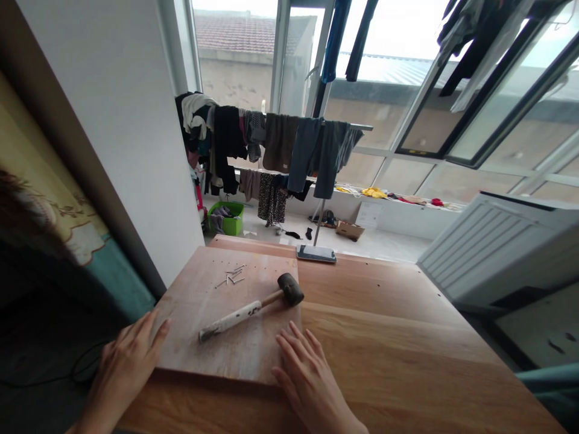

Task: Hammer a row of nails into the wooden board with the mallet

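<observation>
On the counter (407, 337), the left hand (129, 361) and right hand (307, 377) lie flat, fingers spread and empty, bracketing the wooden board (199, 301) at its near edges as if to steady it, with the mallet (253, 307) lying mid-board and loose nails (232, 276) just beyond it.

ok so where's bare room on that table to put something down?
Bare: the table right of the board, from the phone to the near edge. Crowded: the board, with nails at the back, the mallet across it, left hand and right hand at its near corners.
</observation>
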